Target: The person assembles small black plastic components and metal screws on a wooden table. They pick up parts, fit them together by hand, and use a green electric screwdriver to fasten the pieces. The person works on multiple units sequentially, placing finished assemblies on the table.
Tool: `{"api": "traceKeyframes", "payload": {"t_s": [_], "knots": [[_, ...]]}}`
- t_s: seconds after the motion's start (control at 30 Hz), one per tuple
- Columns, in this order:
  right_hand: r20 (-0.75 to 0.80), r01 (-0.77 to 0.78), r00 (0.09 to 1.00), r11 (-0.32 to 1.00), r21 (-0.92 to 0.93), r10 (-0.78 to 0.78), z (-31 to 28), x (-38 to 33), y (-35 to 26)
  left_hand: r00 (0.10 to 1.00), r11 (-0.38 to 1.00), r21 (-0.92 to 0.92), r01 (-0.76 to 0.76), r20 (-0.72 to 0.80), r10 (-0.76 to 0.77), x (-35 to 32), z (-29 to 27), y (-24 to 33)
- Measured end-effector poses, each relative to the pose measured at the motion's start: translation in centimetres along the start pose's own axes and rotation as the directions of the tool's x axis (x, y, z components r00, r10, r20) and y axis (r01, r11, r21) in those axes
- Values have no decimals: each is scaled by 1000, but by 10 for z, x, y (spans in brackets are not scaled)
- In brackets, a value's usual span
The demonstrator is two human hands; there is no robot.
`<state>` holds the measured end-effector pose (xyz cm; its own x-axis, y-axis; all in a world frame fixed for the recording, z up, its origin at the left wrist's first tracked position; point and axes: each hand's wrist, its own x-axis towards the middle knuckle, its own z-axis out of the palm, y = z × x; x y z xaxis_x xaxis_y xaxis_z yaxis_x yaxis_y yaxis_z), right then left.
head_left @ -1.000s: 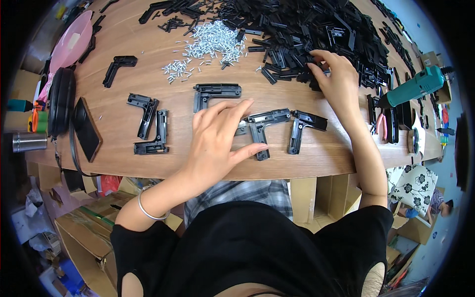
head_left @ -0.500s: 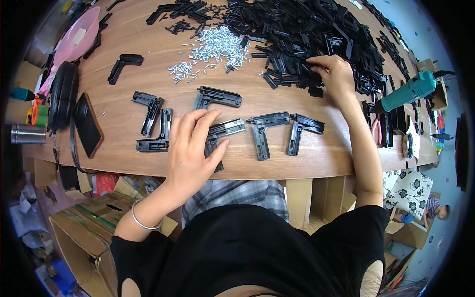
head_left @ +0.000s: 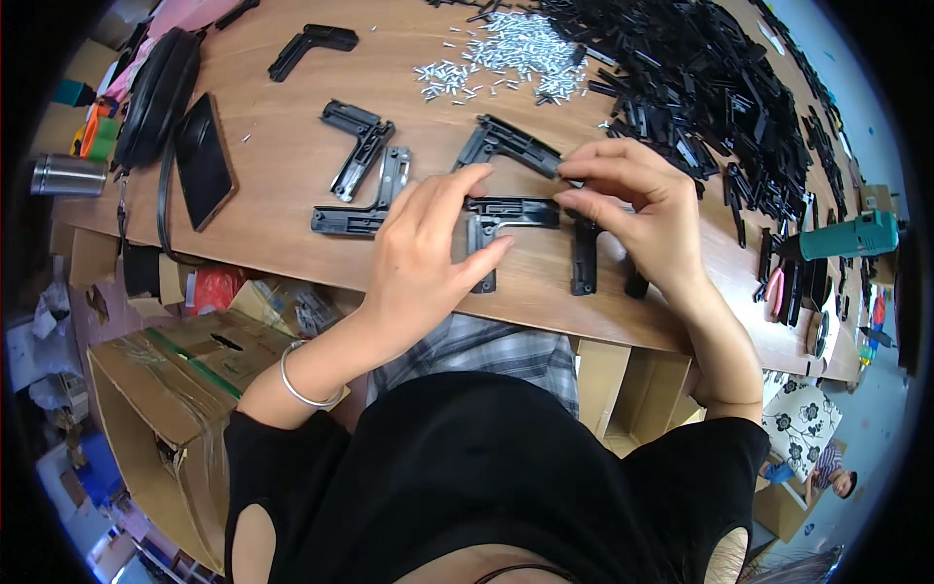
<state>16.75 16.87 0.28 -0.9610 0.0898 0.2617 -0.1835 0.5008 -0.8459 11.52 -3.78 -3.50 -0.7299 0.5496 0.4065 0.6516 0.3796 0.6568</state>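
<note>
My left hand (head_left: 413, 238) hovers at or just over an L-shaped black plastic part (head_left: 530, 211), thumb and fingers apart. Whether it touches that part I cannot tell. Close by, my right hand (head_left: 647, 209) has thumb and fingertips brought together in a pinch over the right end of the same part. Anything between those fingertips is too small or hidden to make out. Another L-shaped part (head_left: 516, 143) lies just beyond both hands. A dark part (head_left: 584, 258) under my right hand is partly covered. Two more parts, one upper (head_left: 360, 146) and one lower (head_left: 350, 220), rest left of my left hand.
Silver screws (head_left: 525, 54) lie scattered beside a large heap of black plastic parts (head_left: 671, 78) at the far right. A lone L-shaped part (head_left: 311, 49) is at the far left. Phone (head_left: 204, 161), black case (head_left: 161, 97), teal power tool (head_left: 851, 237) and pink-handled pliers (head_left: 774, 289) flank the work area.
My right hand has come from the heap of black parts leftward and nearer, beside my left hand. The left hand stays by the same part. The whole view has shifted.
</note>
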Motion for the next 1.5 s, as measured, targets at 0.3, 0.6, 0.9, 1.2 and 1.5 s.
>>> {"api": "traceKeyframes", "payload": {"t_s": [0.3,0.6,0.9,1.2,1.5], "knots": [[126,353,936,871,-341,-330,28,2,4,1000,995,-102,-7,-19,5,-6,7,-8],[182,439,898,834,-334,-400,30,-5,9,998,986,-168,4,-54,-13,-5,12,-3],[-293,-24,920,709,-705,-261,-83,15,49,996,993,81,-83,-13,84,-2,2,6],[-36,77,976,501,-862,-213,-124,33,81,993,945,311,-96,-30,111,24,-25,-6],[163,208,977,459,-864,-137,-139,42,75,997,918,395,-34,-49,58,19,-38,-19]]}}
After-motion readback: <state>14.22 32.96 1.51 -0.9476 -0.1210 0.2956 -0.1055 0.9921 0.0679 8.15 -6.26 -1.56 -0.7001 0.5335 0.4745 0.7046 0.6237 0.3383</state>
